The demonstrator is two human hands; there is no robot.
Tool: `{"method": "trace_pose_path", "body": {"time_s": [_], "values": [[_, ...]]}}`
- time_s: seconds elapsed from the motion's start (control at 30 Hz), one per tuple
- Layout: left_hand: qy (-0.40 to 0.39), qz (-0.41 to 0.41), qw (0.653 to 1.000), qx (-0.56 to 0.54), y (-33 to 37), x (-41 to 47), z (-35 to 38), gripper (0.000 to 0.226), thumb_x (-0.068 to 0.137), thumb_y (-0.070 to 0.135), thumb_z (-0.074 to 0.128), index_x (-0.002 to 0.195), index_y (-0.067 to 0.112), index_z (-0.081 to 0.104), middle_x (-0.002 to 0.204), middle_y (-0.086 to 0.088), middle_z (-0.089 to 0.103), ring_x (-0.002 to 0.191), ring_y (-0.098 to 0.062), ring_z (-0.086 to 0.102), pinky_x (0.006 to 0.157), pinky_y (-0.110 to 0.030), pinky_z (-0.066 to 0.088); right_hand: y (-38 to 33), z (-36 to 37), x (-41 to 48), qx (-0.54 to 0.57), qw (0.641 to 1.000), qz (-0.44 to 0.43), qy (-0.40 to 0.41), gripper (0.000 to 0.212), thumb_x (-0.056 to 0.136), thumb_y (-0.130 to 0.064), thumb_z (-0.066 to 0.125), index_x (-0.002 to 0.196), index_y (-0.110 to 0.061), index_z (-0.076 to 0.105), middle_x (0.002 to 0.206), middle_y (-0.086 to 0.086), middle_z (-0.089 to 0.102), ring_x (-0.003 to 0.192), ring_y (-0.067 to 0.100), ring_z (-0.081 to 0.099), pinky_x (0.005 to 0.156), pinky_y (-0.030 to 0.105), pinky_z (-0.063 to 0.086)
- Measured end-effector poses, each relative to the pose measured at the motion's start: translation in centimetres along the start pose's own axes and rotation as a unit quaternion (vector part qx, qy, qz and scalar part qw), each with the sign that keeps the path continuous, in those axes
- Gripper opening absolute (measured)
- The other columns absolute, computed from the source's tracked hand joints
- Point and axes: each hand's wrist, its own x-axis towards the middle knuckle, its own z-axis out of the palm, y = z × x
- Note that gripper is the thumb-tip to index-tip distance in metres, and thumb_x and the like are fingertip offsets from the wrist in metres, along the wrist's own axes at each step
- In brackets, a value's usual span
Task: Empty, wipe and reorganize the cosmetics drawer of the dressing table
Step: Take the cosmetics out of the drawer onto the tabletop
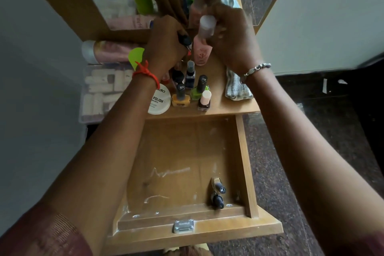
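- The drawer (187, 162) is pulled out below the front edge of the tabletop (232, 102) and is nearly emptied. Only two small dark-capped bottles (218, 192) remain, lying near its front right corner, and pale smears mark its bare wooden floor.
- The right hand (232, 37) is closed around the frosted cap of a pink bottle (200, 52), holding it upright near the back of the tabletop. I judge it is being set down there to free the drawer for wiping.
- The left hand (166, 48) has its grip shut on a small dark-capped item (185, 41). It is probably a nail polish with a red tip below, though fingers hide most of it.
- Upright nail polish bottles (193, 87) cluster near the front edge beside a white round tub (159, 102), likely grouped to keep them together for the return.
- A folded striped cloth (236, 85) lies at the right edge of the tabletop, within reach for wiping.
- The left forearm covers part of the tub's label. A clear box (99, 91) at the left is blurred, so I cannot make out its contents.
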Motion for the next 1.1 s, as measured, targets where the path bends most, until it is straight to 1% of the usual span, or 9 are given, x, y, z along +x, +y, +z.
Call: {"method": "trace_pose_path", "body": {"time_s": [0.13, 0.27, 0.37, 0.47, 0.67, 0.77, 0.9, 1.03, 1.1], "values": [[-0.02, -0.008, 1.0, 0.009, 0.0, 0.1, 0.1, 0.026, 0.076, 0.01, 0.071, 0.101, 0.003, 0.069, 0.106, -0.017, 0.067, 0.096, -0.023, 0.062, 0.072, -0.018, 0.04, 0.0, 0.2, -0.3, 0.021, 1.0, -0.009, -0.002, 0.013, 0.077, -0.002, 0.062, 0.089, 0.001, 0.062, 0.074, -0.005, 0.055, 0.06, -0.02, 0.049, 0.053, 0.002, 0.037], [-0.028, -0.009, 0.999, 0.02, -0.2, 0.2, 0.3, 0.027, 0.075, 0.014, 0.071, 0.1, 0.005, 0.067, 0.108, -0.016, 0.064, 0.096, -0.023, 0.061, 0.074, -0.023, 0.041, 0.0, 0.3, -0.3, 0.018, 1.0, 0.0, 0.001, 0.011, 0.076, -0.003, 0.061, 0.086, 0.003, 0.06, 0.067, -0.006, 0.054, 0.055, -0.014, 0.048, 0.05, 0.005, 0.036], [-0.042, 0.001, 0.999, 0.022, -0.2, 0.2, 0.4, 0.031, 0.075, 0.017, 0.071, 0.102, 0.006, 0.065, 0.112, -0.015, 0.062, 0.1, -0.022, 0.059, 0.077, -0.024, 0.041, 0.0, 0.3, -0.3, 0.009, 1.0, -0.001, -0.001, 0.015, 0.076, -0.007, 0.062, 0.086, 0.004, 0.06, 0.075, 0.005, 0.062, 0.058, -0.004, 0.051, 0.049, 0.013, 0.038], [-0.046, 0.009, 0.999, 0.014, 0.0, 0.2, 0.2, 0.033, 0.075, 0.017, 0.071, 0.105, 0.005, 0.064, 0.113, -0.016, 0.062, 0.101, -0.022, 0.059, 0.078, -0.024, 0.042, 0.0, 0.3, -0.3, 0.005, 1.0, -0.008, -0.002, 0.021, 0.076, -0.01, 0.063, 0.093, 0.002, 0.061, 0.089, 0.012, 0.069, 0.078, 0.018, 0.063, 0.064, 0.028, 0.05], [-0.045, 0.019, 0.999, -0.014, 0.7, -0.4, -0.8, 0.033, 0.075, 0.012, 0.07, 0.105, 0.0, 0.063, 0.112, -0.019, 0.063, 0.1, -0.026, 0.06, 0.082, -0.03, 0.049, 0.2, 0.4, -0.5, 0.008, 1.0, -0.01, 0.001, 0.029, 0.078, -0.01, 0.064, 0.104, 0.001, 0.058, 0.098, 0.01, 0.068, 0.086, 0.017, 0.063, 0.071, 0.031, 0.053], [-0.025, 0.007, 0.999, -0.033, 1.0, -0.9, -1.2, 0.04, 0.075, 0.013, 0.07, 0.112, 0.003, 0.058, 0.116, -0.015, 0.06, 0.104, -0.022, 0.058, 0.082, -0.025, 0.044, 0.3, 0.3, -0.5, 0.01, 1.0, -0.015, -0.003, 0.034, 0.078, -0.012, 0.065, 0.109, -0.001, 0.056, 0.095, -0.001, 0.063, 0.083, 0.008, 0.058, 0.068, 0.02, 0.051], [0.03, 0.018, 0.998, -0.056, 1.2, -2.2, -1.9, 0.043, 0.078, 0.014, 0.068, 0.118, 0.008, 0.055, 0.119, -0.008, 0.06, 0.108, -0.013, 0.055, 0.076, -0.008, 0.04, 0.3, 0.4, -0.3, 0.003, 1.0, -0.02, -0.022, 0.041, 0.078, -0.012, 0.066, 0.115, -0.002, 0.052, 0.1, -0.002, 0.059, 0.089, 0.003, 0.055, 0.069, 0.007, 0.046], [0.061, 0.02, 0.994, -0.084, 0.9, -3.3, -2.0, 0.042, 0.077, 0.014, 0.069, 0.116, 0.008, 0.057, 0.117, -0.008, 0.061, 0.108, -0.015, 0.057, 0.091, -0.023, 0.048, 0.5, 0.5, -0.5, -0.01, 1.0, -0.02, -0.021, 0.04, 0.079, -0.012, 0.063, 0.115, 0.0, 0.051, 0.1, 0.0, 0.061, 0.087, 0.004, 0.053, 0.067, 0.004, 0.043], [0.072, 0.028, 0.993, -0.093, 0.8, -4.0, -2.0, 0.04, 0.076, 0.012, 0.069, 0.114, 0.008, 0.058, 0.116, -0.008, 0.062, 0.107, -0.014, 0.057, 0.091, -0.023, 0.049, 0.4, 0.4, -0.9, -0.022, 0.999, -0.012, -0.021, 0.043, 0.08, -0.012, 0.064, 0.118, 0.0, 0.048, 0.105, 0.004, 0.062, 0.088, 0.003, 0.052, 0.069, 0.005, 0.045]]}}
